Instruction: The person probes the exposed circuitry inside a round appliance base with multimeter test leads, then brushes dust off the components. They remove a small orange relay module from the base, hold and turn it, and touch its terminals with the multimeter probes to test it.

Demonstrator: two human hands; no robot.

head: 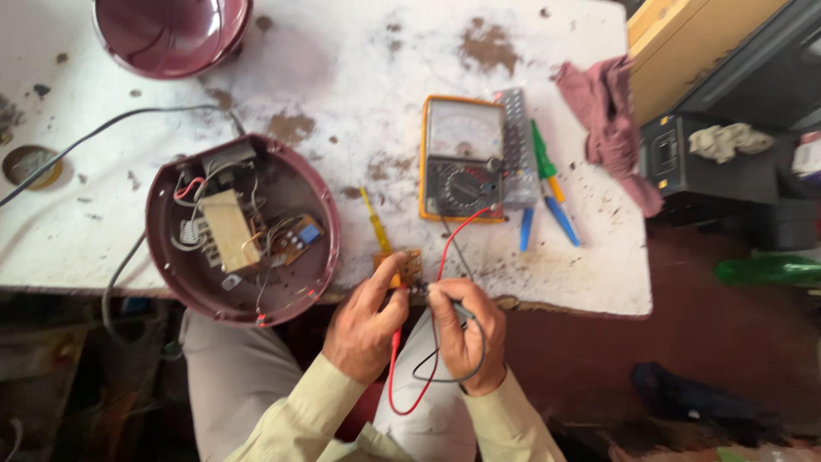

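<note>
White table (359, 60), worn and stained | maroon round housing (242, 229) lies open near its front edge | orange meter (463, 159) to its right | my left hand (366, 323) pinches the small circuit board (398, 269) at the table edge | my right hand (466, 332) clamps the black probe (459, 310) just beside that board.

Meter (463, 161) behind circuit board (398, 268); open casing (242, 229) left of board.

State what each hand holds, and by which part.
Left hand: the small circuit board, pinched at its near edge. Right hand: the black probe, gripped along its shaft by the fingers.
</note>
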